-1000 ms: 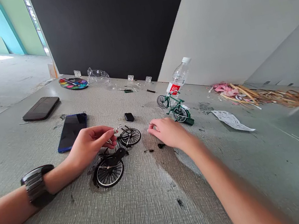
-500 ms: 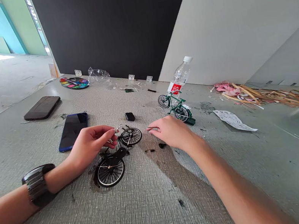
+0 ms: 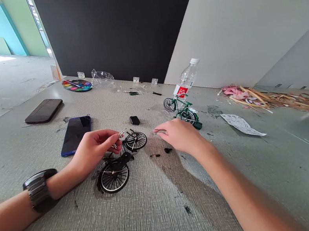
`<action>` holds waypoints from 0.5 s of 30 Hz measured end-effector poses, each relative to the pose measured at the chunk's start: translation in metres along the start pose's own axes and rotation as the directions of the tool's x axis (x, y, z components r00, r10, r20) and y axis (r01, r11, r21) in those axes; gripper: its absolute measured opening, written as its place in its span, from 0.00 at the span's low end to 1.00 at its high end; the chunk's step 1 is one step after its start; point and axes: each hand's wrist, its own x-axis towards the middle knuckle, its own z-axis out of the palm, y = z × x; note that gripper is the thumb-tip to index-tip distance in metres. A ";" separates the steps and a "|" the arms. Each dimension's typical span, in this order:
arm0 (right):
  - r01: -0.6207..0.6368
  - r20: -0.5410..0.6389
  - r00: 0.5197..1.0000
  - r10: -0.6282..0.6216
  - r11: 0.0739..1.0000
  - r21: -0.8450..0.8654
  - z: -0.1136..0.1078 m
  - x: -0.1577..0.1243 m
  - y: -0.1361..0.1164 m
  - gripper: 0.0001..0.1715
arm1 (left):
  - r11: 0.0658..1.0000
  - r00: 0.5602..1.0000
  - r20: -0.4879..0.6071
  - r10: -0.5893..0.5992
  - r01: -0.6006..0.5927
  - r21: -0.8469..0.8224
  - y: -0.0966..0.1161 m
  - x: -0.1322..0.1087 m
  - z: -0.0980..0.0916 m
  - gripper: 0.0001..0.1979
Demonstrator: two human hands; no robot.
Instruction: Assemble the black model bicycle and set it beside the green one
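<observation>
A black model bicycle (image 3: 118,165) lies on its side on the grey table (image 3: 159,210). My left hand (image 3: 96,147), with a dark watch on its wrist, pinches the silver handlebar part at the bicycle's front. My right hand (image 3: 180,135) hovers just right of the front wheel, fingers pinched on a thin small part that I cannot name. Small black pieces (image 3: 163,151) lie on the table under that hand. A green model bicycle (image 3: 180,111) stands upright behind my right hand.
Two phones lie at the left, a blue one (image 3: 75,134) and a dark one (image 3: 43,110). A paint palette (image 3: 76,85), a clear bag, a small black box (image 3: 134,120), a water bottle (image 3: 185,80), a paper slip (image 3: 241,124) and straw scraps (image 3: 277,98) lie around.
My right hand has shifted slightly right and back, lifting its pinched part off the table. The left hand keeps its hold on the bicycle.
</observation>
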 end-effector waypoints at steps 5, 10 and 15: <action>-0.006 0.012 1.000 0.006 1.000 -0.004 0.001 0.000 -0.002 0.18 | 1.000 1.000 0.001 0.001 -0.001 0.003 0.002 0.001 0.001 0.12; -0.009 -0.011 1.000 0.009 0.999 -0.032 0.006 0.002 0.001 0.17 | 1.000 1.000 0.000 0.002 -0.002 0.027 0.002 0.000 0.000 0.12; -0.018 -0.034 0.999 0.017 0.999 -0.030 0.009 0.003 0.004 0.18 | 0.999 1.000 0.002 0.011 -0.012 0.052 0.003 -0.001 0.001 0.13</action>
